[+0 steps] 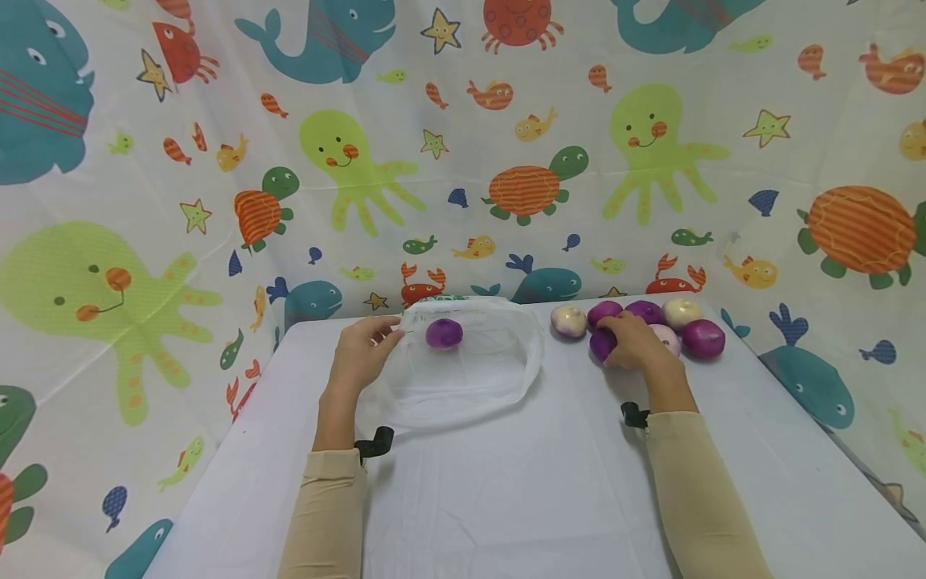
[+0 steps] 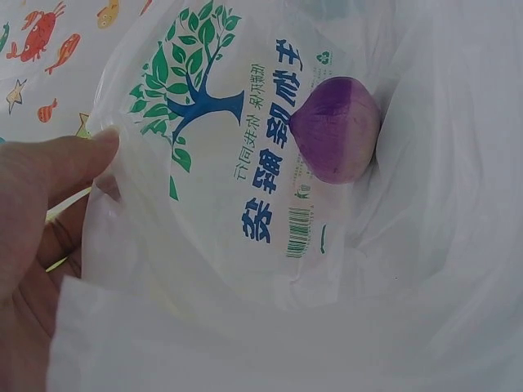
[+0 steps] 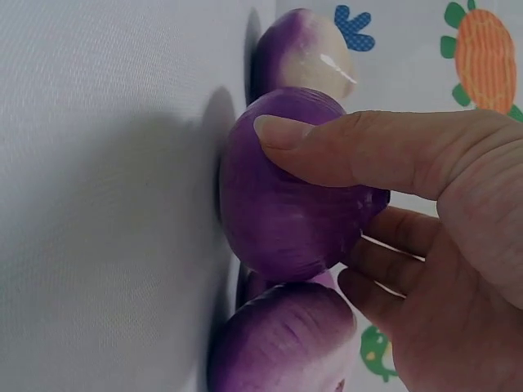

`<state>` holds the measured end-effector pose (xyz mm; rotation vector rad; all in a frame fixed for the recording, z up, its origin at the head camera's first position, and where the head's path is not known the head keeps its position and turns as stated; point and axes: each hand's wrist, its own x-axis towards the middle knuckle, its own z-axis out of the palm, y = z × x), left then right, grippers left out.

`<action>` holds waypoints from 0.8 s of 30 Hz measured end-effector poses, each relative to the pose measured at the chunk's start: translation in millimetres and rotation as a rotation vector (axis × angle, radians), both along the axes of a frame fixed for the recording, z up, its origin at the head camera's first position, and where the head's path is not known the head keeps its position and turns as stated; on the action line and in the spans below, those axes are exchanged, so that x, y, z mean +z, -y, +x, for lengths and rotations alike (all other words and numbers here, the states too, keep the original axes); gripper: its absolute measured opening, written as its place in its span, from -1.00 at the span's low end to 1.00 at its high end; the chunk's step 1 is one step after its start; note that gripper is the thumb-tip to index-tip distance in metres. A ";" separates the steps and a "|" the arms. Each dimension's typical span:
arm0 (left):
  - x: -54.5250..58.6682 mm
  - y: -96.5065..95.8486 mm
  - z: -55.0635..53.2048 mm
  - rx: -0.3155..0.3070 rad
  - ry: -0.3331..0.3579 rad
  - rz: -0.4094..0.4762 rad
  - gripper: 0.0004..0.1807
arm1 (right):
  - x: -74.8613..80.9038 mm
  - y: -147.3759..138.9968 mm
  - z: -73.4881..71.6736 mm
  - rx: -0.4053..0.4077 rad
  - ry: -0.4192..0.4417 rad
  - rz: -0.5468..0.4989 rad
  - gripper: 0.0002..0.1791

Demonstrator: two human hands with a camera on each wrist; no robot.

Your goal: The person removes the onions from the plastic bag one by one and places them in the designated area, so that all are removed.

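At the left, my left hand point(image 1: 364, 354) pinches the rim of a white plastic bag point(image 1: 463, 410) between thumb and fingers. The bag's mouth is spread wide, and one purple onion point(image 1: 444, 334) lies inside it. In the left wrist view, that onion point(image 2: 337, 131) is purple fading to pale, beside the printed tree and blue lettering. At the back right, my right hand point(image 1: 637, 342) grips a dark purple onion point(image 1: 602, 346). The right wrist view has the thumb across this onion point(image 3: 286, 220) and fingers behind it; it appears to rest on the table.
Several other onions cluster around my right hand: a pale one point(image 1: 568, 321) to its left, another pale one point(image 1: 682, 314) behind, and a purple one point(image 1: 703, 338) at the right. A sheet printed with sea animals point(image 1: 448, 185) hangs behind the white table point(image 1: 506, 498).
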<state>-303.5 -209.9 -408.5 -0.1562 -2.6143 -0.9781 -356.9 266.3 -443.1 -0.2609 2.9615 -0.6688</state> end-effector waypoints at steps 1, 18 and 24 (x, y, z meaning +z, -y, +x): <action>0.1 -0.1 0.2 0.001 0.001 -0.001 -0.62 | -0.2 -0.2 -0.1 0.001 -0.002 0.003 -0.11; -1.0 0.4 0.3 -0.002 -0.008 -0.002 -0.63 | 14.4 39.7 -0.7 0.139 -0.113 -0.243 -0.24; -1.1 0.8 -0.5 -0.002 -0.010 -0.001 -0.63 | 20.2 64.1 6.0 0.186 -0.122 -0.324 -0.30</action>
